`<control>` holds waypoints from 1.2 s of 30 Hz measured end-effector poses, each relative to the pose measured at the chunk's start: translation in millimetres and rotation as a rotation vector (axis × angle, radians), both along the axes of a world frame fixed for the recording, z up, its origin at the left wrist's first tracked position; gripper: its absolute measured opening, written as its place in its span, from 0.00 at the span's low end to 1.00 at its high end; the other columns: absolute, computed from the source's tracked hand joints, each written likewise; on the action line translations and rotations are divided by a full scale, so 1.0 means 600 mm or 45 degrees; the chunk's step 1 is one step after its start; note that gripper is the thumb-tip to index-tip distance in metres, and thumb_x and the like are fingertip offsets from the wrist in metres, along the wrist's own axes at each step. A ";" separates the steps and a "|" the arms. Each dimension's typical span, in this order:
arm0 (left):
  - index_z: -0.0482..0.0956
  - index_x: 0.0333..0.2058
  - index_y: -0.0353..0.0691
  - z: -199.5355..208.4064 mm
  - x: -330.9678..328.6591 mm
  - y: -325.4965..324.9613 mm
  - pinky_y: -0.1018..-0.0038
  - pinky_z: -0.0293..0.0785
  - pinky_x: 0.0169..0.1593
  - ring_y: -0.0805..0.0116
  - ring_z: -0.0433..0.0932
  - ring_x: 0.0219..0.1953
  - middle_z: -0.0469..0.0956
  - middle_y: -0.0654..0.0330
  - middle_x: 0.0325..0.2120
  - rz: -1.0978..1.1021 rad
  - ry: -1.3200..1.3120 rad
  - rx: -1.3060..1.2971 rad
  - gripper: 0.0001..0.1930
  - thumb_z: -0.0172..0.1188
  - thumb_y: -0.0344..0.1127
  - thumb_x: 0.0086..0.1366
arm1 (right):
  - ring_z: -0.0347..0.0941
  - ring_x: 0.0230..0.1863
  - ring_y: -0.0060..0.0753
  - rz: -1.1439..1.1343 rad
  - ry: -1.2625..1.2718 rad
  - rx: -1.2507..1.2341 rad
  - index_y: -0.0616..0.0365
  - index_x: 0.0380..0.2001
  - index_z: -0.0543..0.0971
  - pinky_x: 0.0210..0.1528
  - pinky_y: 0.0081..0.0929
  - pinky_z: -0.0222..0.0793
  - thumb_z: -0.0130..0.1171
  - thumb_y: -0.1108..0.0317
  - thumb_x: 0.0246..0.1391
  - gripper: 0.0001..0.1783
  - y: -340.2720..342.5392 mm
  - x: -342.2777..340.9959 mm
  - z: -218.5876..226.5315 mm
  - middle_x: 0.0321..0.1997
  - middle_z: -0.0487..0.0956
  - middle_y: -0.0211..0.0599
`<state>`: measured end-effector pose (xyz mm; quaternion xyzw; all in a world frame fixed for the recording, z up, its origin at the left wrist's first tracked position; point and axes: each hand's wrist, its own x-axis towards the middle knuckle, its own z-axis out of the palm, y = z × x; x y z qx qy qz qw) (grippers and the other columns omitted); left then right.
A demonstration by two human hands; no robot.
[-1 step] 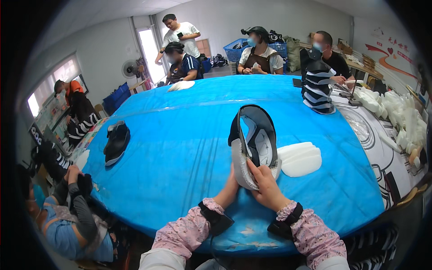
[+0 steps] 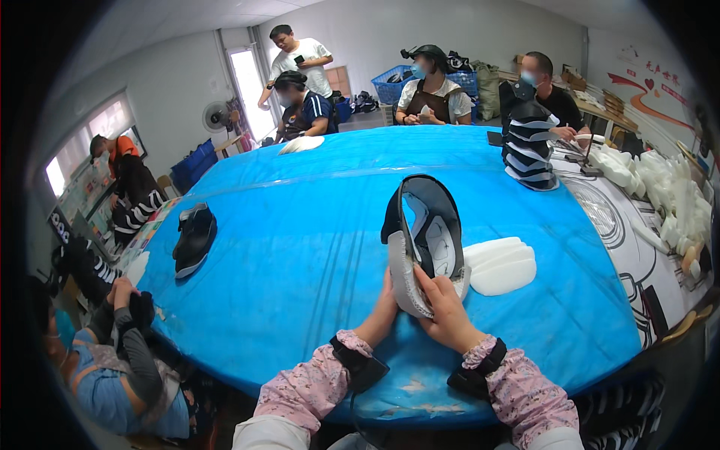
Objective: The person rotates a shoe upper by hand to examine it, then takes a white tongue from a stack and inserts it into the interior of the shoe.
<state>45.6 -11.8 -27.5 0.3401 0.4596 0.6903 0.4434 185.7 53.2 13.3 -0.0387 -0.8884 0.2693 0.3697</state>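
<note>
Desk (image 2: 262,300): creased blue plastic surface
Shoe upper (image 2: 439,240): curved black shell, pale rough rim; held above desk
Left hand (image 2: 381,313): gripping outer side
Right hand (image 2: 449,310): pinching near rim

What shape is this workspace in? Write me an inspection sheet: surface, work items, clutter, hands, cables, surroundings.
Surface: blue-covered table, wrinkled, discoloured at the near edge.
Work items: black and white shoe upper, held up; white pads overlapping to its right.
Clutter: black shoe piece at left; stacked uppers at far right; white pieces at the far edge.
Hands: left hand and right hand grip the upper's lower end.
Cables: possible thin dark cord at the near edge; unclear.
Surroundings: co-workers around the table; fan by the wall.
</note>
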 end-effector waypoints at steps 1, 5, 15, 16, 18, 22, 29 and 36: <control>0.50 0.58 0.40 0.010 0.000 -0.003 0.74 0.58 0.55 0.71 0.61 0.53 0.61 0.61 0.52 -0.019 -0.038 0.032 0.28 0.43 0.47 0.64 | 0.61 0.35 0.43 -0.028 0.025 -0.050 0.58 0.59 0.53 0.41 0.30 0.60 0.54 0.81 0.33 0.44 -0.001 0.004 0.002 0.34 0.63 0.43; 0.51 0.58 0.41 0.022 -0.017 0.001 0.74 0.58 0.55 0.71 0.61 0.54 0.61 0.59 0.52 -0.063 0.088 0.027 0.28 0.49 0.40 0.62 | 0.61 0.33 0.39 -0.106 0.107 -0.194 0.57 0.59 0.54 0.37 0.27 0.61 0.57 0.80 0.31 0.45 -0.004 0.017 0.013 0.34 0.63 0.40; 0.57 0.55 0.36 0.003 -0.043 0.009 0.77 0.64 0.50 0.71 0.67 0.48 0.66 0.57 0.48 0.128 0.279 0.130 0.29 0.58 0.31 0.56 | 0.61 0.36 0.26 0.062 0.124 -0.322 0.62 0.57 0.51 0.38 0.21 0.60 0.61 0.74 0.40 0.42 -0.022 0.015 0.010 0.36 0.62 0.35; 0.60 0.54 0.34 0.007 -0.051 0.003 0.77 0.65 0.49 0.72 0.68 0.46 0.68 0.58 0.46 0.163 0.208 0.133 0.28 0.59 0.32 0.55 | 0.61 0.39 0.25 0.104 0.151 -0.400 0.62 0.57 0.50 0.40 0.21 0.61 0.60 0.73 0.42 0.41 -0.031 0.014 0.007 0.38 0.63 0.35; 0.67 0.48 0.32 0.041 -0.043 -0.003 0.79 0.66 0.46 0.75 0.70 0.42 0.72 0.61 0.41 0.108 0.136 -0.043 0.22 0.59 0.34 0.56 | 0.66 0.34 0.27 0.074 0.265 -0.401 0.64 0.57 0.50 0.38 0.22 0.64 0.59 0.73 0.42 0.40 -0.027 0.019 0.004 0.37 0.67 0.39; 0.69 0.45 0.32 0.034 -0.045 -0.006 0.80 0.66 0.45 0.76 0.70 0.39 0.73 0.63 0.37 0.223 0.279 0.026 0.18 0.57 0.37 0.58 | 0.69 0.43 0.36 0.044 0.295 -0.369 0.66 0.55 0.51 0.43 0.27 0.64 0.55 0.70 0.46 0.35 -0.018 0.014 0.009 0.44 0.68 0.49; 0.64 0.49 0.33 0.051 -0.035 -0.020 0.79 0.62 0.49 0.77 0.66 0.45 0.70 0.61 0.42 0.089 0.342 0.083 0.22 0.51 0.43 0.62 | 0.67 0.48 0.40 0.083 0.291 -0.541 0.66 0.55 0.51 0.47 0.28 0.62 0.54 0.70 0.46 0.35 -0.016 0.015 -0.003 0.48 0.67 0.51; 0.61 0.51 0.33 0.045 -0.024 -0.012 0.78 0.62 0.50 0.74 0.66 0.46 0.69 0.59 0.43 0.126 0.543 0.110 0.25 0.52 0.44 0.61 | 0.64 0.51 0.40 0.121 0.221 -0.610 0.65 0.56 0.48 0.50 0.29 0.60 0.54 0.72 0.46 0.36 -0.020 0.017 -0.003 0.50 0.65 0.52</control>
